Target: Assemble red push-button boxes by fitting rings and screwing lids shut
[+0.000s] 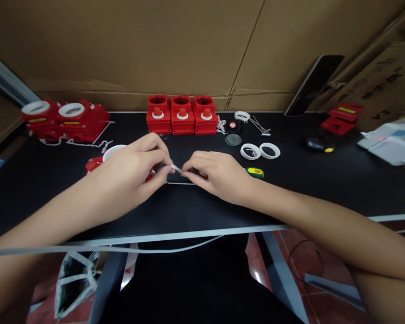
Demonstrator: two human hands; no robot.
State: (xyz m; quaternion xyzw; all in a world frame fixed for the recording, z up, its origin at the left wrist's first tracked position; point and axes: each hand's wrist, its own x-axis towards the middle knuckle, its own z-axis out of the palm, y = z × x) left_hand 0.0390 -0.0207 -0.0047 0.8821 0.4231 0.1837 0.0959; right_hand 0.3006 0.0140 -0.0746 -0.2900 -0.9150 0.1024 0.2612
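My left hand (140,166) pinches a short white cord (176,168) between thumb and fingertips. On the other end of that cord, my right hand (218,175) is closed in a pinch as well. Beneath my left hand lies a red plastic housing (93,164) with a white ring (112,152), mostly hidden by the hand and forearm. A screwdriver with a green and yellow handle (254,173) lies behind my right hand. A thin metal rod (180,183), perhaps its shaft, shows below the fingertips.
Three red housings (182,122) stand at the back, with more red units (67,121) at left. White rings (250,151), a clear disc (233,139) and small metal rods (260,126) lie right of centre. A phone (315,85) leans on the cardboard wall; a power strip (391,144) sits far right.
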